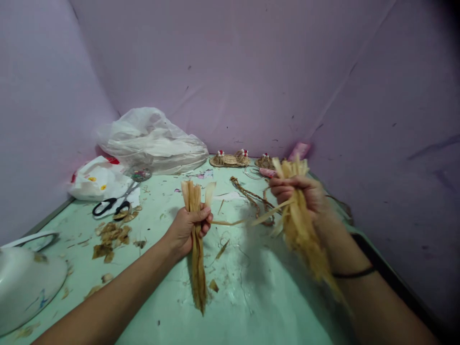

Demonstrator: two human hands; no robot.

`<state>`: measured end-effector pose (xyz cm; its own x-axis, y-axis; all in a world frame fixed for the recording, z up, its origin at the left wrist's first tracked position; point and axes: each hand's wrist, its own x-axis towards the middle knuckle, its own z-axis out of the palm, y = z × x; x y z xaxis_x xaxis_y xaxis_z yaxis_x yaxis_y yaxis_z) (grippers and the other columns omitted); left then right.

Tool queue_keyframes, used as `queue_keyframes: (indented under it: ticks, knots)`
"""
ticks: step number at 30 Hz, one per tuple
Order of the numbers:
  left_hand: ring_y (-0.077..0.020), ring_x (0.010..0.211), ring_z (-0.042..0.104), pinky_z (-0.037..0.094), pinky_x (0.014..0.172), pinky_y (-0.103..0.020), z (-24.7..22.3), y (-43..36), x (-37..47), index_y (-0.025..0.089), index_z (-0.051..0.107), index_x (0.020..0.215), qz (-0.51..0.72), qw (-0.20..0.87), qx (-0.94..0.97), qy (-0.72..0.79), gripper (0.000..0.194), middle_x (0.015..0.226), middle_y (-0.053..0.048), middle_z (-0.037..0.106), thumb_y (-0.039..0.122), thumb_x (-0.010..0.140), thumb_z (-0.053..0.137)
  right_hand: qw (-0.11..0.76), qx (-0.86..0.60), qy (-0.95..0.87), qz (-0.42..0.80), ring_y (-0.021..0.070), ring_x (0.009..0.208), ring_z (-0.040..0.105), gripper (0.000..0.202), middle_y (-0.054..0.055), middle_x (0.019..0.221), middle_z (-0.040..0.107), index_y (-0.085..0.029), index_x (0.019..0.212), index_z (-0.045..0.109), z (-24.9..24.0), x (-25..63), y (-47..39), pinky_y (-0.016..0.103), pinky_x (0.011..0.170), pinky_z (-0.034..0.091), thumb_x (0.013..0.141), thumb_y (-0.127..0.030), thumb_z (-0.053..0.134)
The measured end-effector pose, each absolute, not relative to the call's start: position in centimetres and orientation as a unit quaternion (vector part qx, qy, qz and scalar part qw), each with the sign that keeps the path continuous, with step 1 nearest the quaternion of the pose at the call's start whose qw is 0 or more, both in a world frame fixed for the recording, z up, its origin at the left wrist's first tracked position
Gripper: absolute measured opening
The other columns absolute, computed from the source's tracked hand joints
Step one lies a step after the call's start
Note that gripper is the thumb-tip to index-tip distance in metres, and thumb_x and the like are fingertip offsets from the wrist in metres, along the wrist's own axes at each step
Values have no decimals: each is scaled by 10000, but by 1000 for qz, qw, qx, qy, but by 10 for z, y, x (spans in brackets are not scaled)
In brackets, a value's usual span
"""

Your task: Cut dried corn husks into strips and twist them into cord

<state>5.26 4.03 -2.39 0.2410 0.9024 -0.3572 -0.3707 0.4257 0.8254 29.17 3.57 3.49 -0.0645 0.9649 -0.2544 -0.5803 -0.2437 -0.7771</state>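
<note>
1. Lilac walls (223, 72) meet in corners behind the work; the far right of the view falls into darkness.
2. Pale green, the table (233, 330) runs beneath everything, its near edge out of frame.
3. Clear plastic makes up the bulky bag (154, 143) at the back; whatever it wraps reads only as whitish.
4. White and rounded, a vessel (28, 282) is cut off at the left edge, so I cannot tell its full shape.
5. Straw-yellow, the larger bundle of strips (302, 230) is in the right hand (311, 196), its fingers curled tightly around the upper part. Blur hides the trailing tips. It looks light, dry and papery, likely to split if tugged by one strand; best held around the gathered upper part.
6. Browner and slimmer, the smaller bundle (199, 275) hangs from the left hand (190, 227), thumb pressed across it, fingers wrapped behind. It seems flexible, not slippery, and sits above the table.
7. Black-handled scissors (125, 203) lie at left, blades reaching toward the bag.
8. Brown braided cords (247, 192) lie between the hands, farther back, partly hidden by the right.
9. Tan scraps (111, 237) litter the left side; the finest threads are too small to make out.
</note>
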Motion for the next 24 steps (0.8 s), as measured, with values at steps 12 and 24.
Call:
queue_keyframes:
  ticks: [12, 24]
  knots:
    - [-32, 269, 362, 207, 275, -136, -25, 34, 58, 161, 473, 673, 405, 719, 354, 440, 295, 429, 37, 540, 272, 558, 720, 551, -406, -274, 676, 5, 372, 259, 261, -77, 493, 416, -136, 811, 634, 33, 280, 32, 106, 313, 220, 560, -66, 621]
    - [-66, 353, 468, 304, 318, -150, -29, 24, 66, 100, 575, 670, 369, 737, 382, 418, 250, 513, -26, 581, 311, 642, 705, 493, -418, -255, 720, 149, 515, 564, 124, 28, 539, 592, -138, 640, 597, -11, 218, 25, 282, 530, 480, 640, -240, 666]
